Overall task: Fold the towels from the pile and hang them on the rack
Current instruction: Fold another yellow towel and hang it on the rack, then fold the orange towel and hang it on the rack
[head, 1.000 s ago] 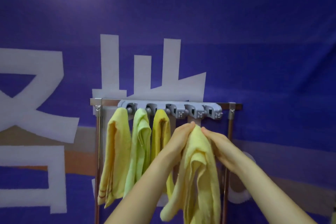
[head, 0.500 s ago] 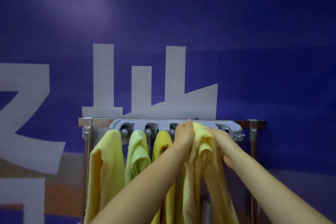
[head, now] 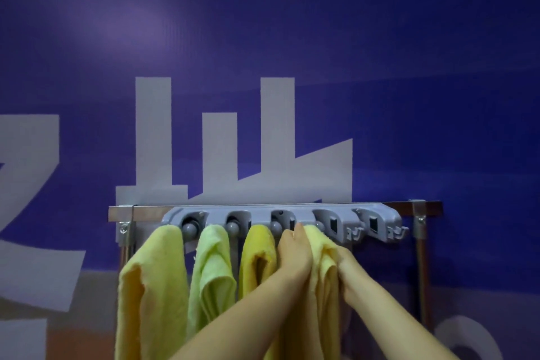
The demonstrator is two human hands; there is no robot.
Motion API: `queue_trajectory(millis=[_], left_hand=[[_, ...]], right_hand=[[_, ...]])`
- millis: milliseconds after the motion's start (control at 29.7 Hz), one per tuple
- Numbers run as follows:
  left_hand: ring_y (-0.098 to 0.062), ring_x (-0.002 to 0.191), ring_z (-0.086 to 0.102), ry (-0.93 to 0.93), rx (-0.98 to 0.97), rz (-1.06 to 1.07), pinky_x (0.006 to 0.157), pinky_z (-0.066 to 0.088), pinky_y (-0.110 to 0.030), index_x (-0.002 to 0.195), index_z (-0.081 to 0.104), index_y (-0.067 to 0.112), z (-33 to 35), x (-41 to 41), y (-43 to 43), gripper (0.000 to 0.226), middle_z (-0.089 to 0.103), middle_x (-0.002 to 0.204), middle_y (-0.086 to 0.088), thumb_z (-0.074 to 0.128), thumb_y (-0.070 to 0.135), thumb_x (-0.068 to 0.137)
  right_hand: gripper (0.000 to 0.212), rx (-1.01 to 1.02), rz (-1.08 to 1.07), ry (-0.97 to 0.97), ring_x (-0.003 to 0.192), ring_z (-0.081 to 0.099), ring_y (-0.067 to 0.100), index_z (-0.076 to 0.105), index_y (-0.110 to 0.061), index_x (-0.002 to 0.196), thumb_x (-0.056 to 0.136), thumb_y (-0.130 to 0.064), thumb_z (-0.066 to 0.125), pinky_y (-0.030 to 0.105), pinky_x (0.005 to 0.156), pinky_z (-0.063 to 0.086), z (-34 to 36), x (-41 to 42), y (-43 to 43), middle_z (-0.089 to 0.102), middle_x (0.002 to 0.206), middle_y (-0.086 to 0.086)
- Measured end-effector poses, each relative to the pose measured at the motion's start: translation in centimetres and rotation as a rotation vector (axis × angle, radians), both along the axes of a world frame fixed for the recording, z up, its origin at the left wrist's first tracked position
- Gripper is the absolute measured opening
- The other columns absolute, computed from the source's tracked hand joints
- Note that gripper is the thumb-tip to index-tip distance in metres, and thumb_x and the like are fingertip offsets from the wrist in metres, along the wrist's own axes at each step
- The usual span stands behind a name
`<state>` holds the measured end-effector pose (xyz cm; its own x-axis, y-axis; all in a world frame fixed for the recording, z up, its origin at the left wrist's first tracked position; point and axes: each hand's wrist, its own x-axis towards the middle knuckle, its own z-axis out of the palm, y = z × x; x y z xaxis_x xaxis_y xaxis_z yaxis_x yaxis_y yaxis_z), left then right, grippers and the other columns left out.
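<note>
A grey plastic rack (head: 304, 215) with several clip slots is fixed on a metal bar. Three folded towels hang from it: a pale yellow towel (head: 155, 286) at the left, a light green towel (head: 211, 275) beside it, and a deep yellow towel (head: 257, 260) third. A fourth, pale yellow towel (head: 324, 278) hangs with its top at the fourth slot. My left hand (head: 293, 254) grips this towel's left side just under the rack. My right hand (head: 347, 269) pinches its right side a little lower. The towel pile is out of view.
The metal bar (head: 420, 209) rests on two upright posts, one on the left (head: 127, 245) and one on the right (head: 420, 260). The rightmost rack slot (head: 377, 223) holds nothing. A blue banner with large white shapes (head: 274, 140) hangs right behind the frame.
Both hands lifted the fourth towel from below the rack up to the fourth slot. They have since slid slightly down its sides. The view moved closer to the rack.
</note>
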<state>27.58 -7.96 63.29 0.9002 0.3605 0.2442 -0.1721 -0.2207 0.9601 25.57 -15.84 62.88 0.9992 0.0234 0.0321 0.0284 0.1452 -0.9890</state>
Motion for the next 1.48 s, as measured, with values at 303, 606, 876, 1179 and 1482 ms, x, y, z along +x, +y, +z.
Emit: queue_trajectory(millis=[303, 606, 876, 1179, 1482], left_hand=[[-0.025, 0.126, 0.045, 0.237, -0.011, -0.354, 0.103, 0.040, -0.037, 0.140, 0.025, 0.015, -3.8, -6.1, 2.9, 0.059, 0.042, 0.141, -0.011, 0.030, 0.050, 0.092], [-0.009, 0.072, 0.050, 0.255, 0.003, -0.491, 0.063, 0.041, -0.021, 0.103, 0.046, 0.021, -0.2, -20.1, 5.2, 0.017, 0.054, 0.090, 0.001, 0.037, 0.033, 0.096], [-0.008, 0.069, 0.059, 0.280, 0.067, -0.647, 0.051, 0.048, -0.015, 0.116, 0.048, 0.014, -1.5, -32.8, 7.6, 0.027, 0.063, 0.084, 0.001, 0.047, 0.027, 0.092], [-0.009, 0.066, 0.063, 0.507, -0.089, -0.484, 0.060, 0.050, -0.021, 0.096, 0.054, 0.017, -15.7, -40.3, 9.5, 0.009, 0.065, 0.083, 0.000, 0.049, 0.022, 0.092], [-0.003, 0.046, 0.060, 0.805, -0.298, -0.350, 0.045, 0.048, -0.014, 0.088, 0.053, 0.019, -30.4, -39.3, 11.7, 0.009, 0.060, 0.075, 0.001, 0.046, 0.016, 0.092]], right_hand=[[0.022, 0.009, 0.048, -0.056, 0.057, 0.058, 0.017, 0.064, -0.008, 0.079, 0.091, -0.013, 0.046, 0.021, 0.046, 0.047, -2.9, -4.9, -0.5, 0.064, 0.061, 0.007], [0.027, -0.125, 0.010, -0.051, 0.115, 0.047, 0.021, 0.051, -0.011, 0.119, 0.093, -0.016, 0.045, 0.029, 0.090, 0.034, -4.0, -15.0, -0.7, 0.052, 0.125, 0.011], [0.014, -0.159, 0.072, -0.014, 0.090, 0.052, 0.015, 0.055, -0.019, 0.099, 0.092, -0.011, 0.045, 0.023, 0.065, 0.039, -7.2, -26.1, -1.3, 0.055, 0.098, 0.004], [0.013, -0.237, 0.195, 0.226, 0.096, 0.053, 0.021, 0.056, -0.018, 0.093, 0.090, -0.009, 0.048, 0.026, 0.069, 0.044, -20.0, -34.5, -1.1, 0.056, 0.103, 0.004], [0.013, -0.379, 0.255, 0.583, 0.076, 0.053, 0.013, 0.056, -0.017, 0.087, 0.090, -0.009, 0.047, 0.026, 0.067, 0.043, -33.7, -33.9, -1.1, 0.058, 0.090, 0.004]])
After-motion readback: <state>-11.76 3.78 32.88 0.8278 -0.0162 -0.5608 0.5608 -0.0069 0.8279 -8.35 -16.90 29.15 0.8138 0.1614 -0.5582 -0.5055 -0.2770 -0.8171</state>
